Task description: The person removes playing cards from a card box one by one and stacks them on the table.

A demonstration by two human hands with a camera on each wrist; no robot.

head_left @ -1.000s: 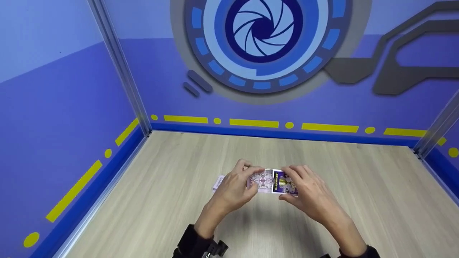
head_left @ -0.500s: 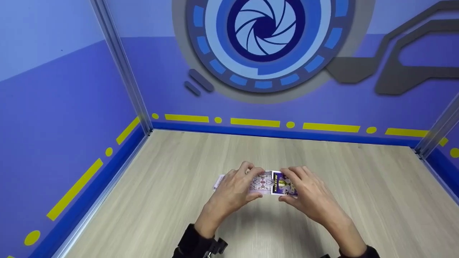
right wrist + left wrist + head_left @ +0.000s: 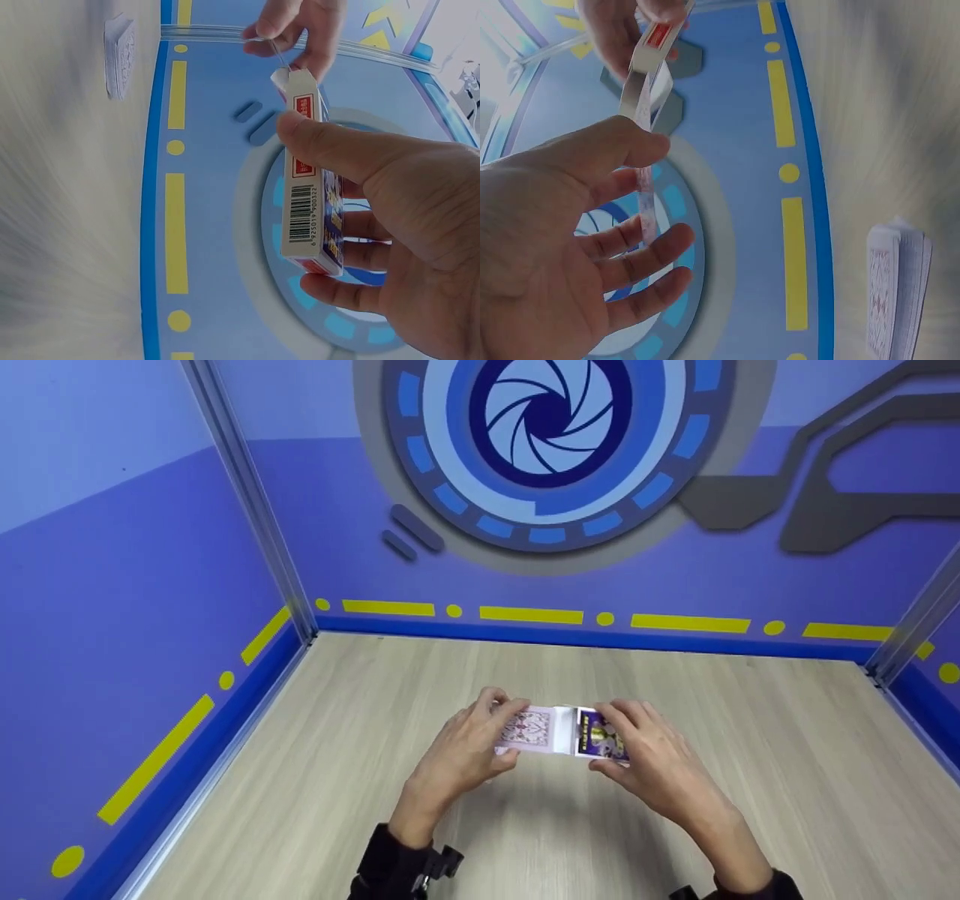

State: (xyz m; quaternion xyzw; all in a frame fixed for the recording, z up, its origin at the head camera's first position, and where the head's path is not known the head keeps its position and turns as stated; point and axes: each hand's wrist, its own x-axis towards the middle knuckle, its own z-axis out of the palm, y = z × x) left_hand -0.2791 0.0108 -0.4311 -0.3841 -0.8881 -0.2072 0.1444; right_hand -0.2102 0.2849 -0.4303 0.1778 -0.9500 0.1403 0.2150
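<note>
My left hand [image 3: 469,739] pinches a thin, pink-patterned playing card [image 3: 527,729] by its long edges, thumb on the near side. Edge-on in the left wrist view, the card [image 3: 646,202] reaches up to the mouth of the box. My right hand [image 3: 651,750] grips a purple and white playing card box [image 3: 598,735] between thumb and fingers. The box's white flap [image 3: 564,729] stands open toward the card. A barcode and a red label show on the side of the box [image 3: 301,202] in the right wrist view.
A stack of playing cards [image 3: 885,292] lies on the wooden table [image 3: 360,697], visible in both wrist views and hidden behind my left hand in the head view. Blue walls [image 3: 150,585] with yellow marks enclose the table's back and sides.
My left hand has moved left with the card, away from the box, and the white flap now shows between them. My right hand stays nearly in place, gripping the box.
</note>
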